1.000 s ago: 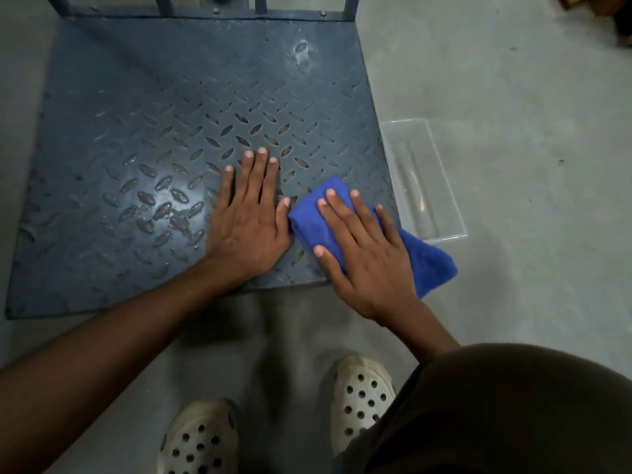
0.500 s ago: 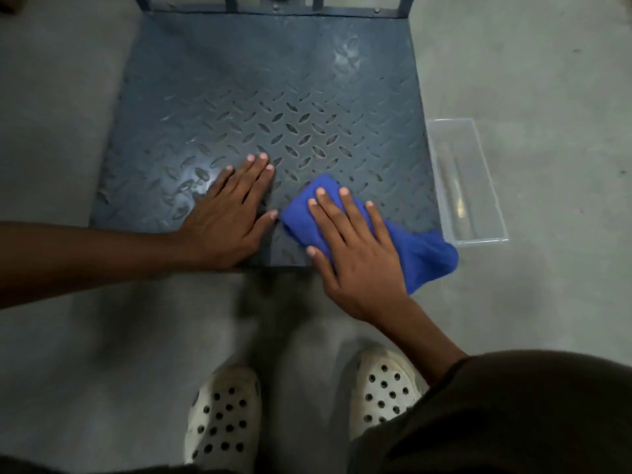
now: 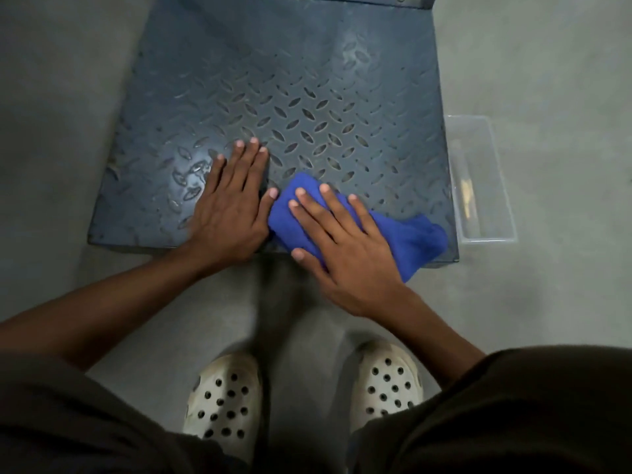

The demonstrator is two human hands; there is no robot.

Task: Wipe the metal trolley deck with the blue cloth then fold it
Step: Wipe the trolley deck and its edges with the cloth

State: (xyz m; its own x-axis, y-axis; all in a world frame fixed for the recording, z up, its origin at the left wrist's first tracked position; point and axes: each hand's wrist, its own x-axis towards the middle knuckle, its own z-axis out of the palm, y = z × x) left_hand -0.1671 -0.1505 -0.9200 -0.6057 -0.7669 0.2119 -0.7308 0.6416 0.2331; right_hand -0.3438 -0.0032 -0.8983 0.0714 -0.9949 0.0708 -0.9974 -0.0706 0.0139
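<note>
Blue cloth (image 3: 407,234) lay bunched under the right hand (image 3: 345,248), fingers spread flat, pressing it onto the near edge of the metal trolley deck (image 3: 290,80); left hand (image 3: 229,213) lay flat and empty on the deck, thumb touching the cloth; clear plastic tray (image 3: 485,186) sat on the floor just beside the deck's right edge.

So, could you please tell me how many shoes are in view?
2: the left shoe at bottom centre-left, the right shoe at bottom centre-right, both on the floor below the trolley deck; none seems hidden.
</note>
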